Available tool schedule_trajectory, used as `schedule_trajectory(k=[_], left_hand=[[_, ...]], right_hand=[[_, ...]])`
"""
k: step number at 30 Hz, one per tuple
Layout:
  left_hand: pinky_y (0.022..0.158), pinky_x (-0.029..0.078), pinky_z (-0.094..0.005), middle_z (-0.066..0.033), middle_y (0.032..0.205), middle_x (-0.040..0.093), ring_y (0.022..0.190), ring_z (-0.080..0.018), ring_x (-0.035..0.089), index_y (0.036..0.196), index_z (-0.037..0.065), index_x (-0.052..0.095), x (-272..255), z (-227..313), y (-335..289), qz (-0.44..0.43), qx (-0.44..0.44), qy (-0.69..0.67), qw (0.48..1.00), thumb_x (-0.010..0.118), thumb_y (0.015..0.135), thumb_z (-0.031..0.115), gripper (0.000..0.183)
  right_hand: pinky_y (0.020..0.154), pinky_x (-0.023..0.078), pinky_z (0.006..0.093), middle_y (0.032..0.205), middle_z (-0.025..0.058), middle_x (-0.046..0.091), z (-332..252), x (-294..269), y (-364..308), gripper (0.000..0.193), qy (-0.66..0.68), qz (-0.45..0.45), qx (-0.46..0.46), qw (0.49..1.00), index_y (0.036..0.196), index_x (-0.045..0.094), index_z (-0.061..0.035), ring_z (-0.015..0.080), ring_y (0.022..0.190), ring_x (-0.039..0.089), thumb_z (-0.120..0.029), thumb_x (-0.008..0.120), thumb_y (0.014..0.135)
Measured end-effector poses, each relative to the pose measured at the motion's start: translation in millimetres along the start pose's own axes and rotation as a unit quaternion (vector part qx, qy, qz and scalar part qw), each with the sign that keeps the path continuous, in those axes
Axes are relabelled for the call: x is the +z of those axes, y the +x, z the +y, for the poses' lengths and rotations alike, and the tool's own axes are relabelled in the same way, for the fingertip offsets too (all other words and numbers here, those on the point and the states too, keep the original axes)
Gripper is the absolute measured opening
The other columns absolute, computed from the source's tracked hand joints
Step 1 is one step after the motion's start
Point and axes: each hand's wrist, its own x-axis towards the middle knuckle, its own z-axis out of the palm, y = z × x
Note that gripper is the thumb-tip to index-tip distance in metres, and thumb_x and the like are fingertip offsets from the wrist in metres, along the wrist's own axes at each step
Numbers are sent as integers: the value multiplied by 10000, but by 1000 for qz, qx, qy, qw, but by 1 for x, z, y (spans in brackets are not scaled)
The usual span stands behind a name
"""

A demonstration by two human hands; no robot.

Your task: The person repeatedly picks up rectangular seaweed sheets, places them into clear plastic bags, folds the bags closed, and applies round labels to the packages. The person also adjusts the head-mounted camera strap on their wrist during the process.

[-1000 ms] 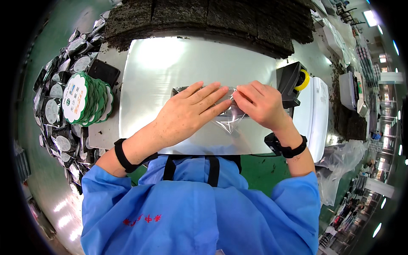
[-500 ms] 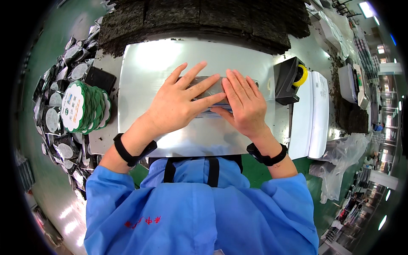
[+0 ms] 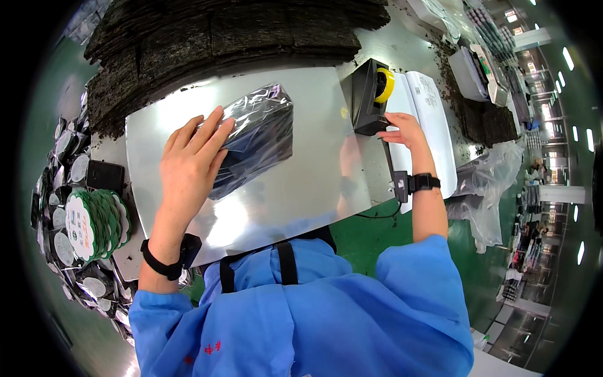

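Note:
A dark block-shaped package [image 3: 260, 135] in shiny clear plastic wrap stands at an angle on the metal sheet [image 3: 314, 182]. My left hand [image 3: 191, 163] lies on its left end, fingers stretched out and slightly apart. To the right, a black tape dispenser [image 3: 366, 100] holds a tape roll with a yellow core [image 3: 384, 86]. The fingertips of my right hand [image 3: 405, 131] pinch at the dispenser's near end, where the tape comes off. The tape end itself is too small and clear to make out well.
Dark pressed slabs [image 3: 232, 38] lie along the far edge. On the left are a stack of green-edged scalloped cards [image 3: 94, 226], a black box [image 3: 105, 174] and many packed pouches [image 3: 63, 248]. White sheets [image 3: 433, 119] lie right of the dispenser; a clear plastic bag [image 3: 496, 176] hangs beyond.
My right hand has left the package and moved right to the tape dispenser. The package now stands taller and turned, with my left hand still on it. The whole view has shifted.

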Motion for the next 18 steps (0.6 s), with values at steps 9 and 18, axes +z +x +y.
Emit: schedule_trajectory(k=[9, 18], left_hand=[[930, 478, -368, -12, 1303, 605, 1113, -263, 586, 1219, 153, 643, 0, -5, 2, -4, -5, 7, 1000, 711, 747, 96, 480], [921, 483, -369, -71, 1312, 591, 1112, -273, 594, 1244, 182, 641, -1, -8, 5, -10, -39, -21, 999, 705, 780, 123, 472]], right_hand=[[861, 574, 501, 990, 200, 618, 70, 9, 9, 145, 365, -18, -41, 930, 941, 536, 74, 429, 978, 657, -69, 556, 929], [808, 543, 304, 1150, 176, 632, 106, 124, -28, 116, 306, 167, -215, 912, 934, 648, 109, 220, 983, 647, 22, 588, 886]])
